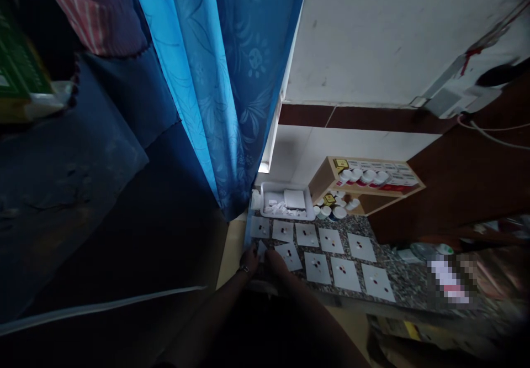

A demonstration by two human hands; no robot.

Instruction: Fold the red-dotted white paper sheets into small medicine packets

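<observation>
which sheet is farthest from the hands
The sheet at the right end of the near row; all the others lie farther left, closer to the left hand and right hand.

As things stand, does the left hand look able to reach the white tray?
Probably yes: only flat papers with small items appear between the left hand and the white tray.

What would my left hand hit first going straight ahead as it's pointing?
Beyond the pale paper piece beside it, your left hand would probably meet the flat white paper square ahead; depth is unclear.
</observation>
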